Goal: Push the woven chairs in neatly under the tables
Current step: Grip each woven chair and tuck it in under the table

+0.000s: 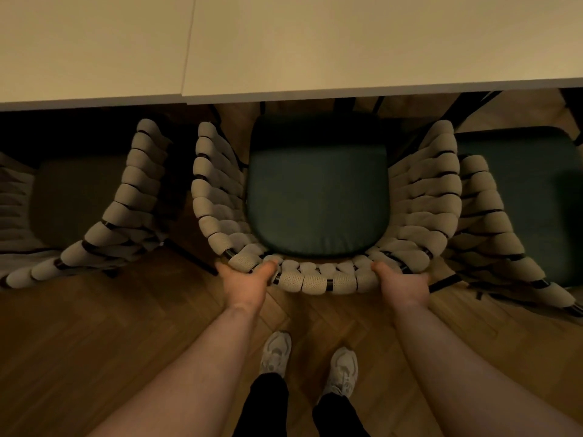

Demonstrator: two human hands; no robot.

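Note:
Directly in front of me stands a woven chair (318,280) with a thick beige rope back and a dark green seat cushion (317,200). The front of its seat lies under the edge of the pale table (347,86). My left hand (244,283) grips the left part of the curved back rail, thumb over the top. My right hand (402,283) grips the right part of the same rail. Both forearms reach forward from the bottom of the view.
A second woven chair (132,197) stands to the left and a third (492,222) close on the right, both partly under tables. A seam (189,48) splits two tabletops. My white shoes (310,361) stand on the wooden parquet floor just behind the chair.

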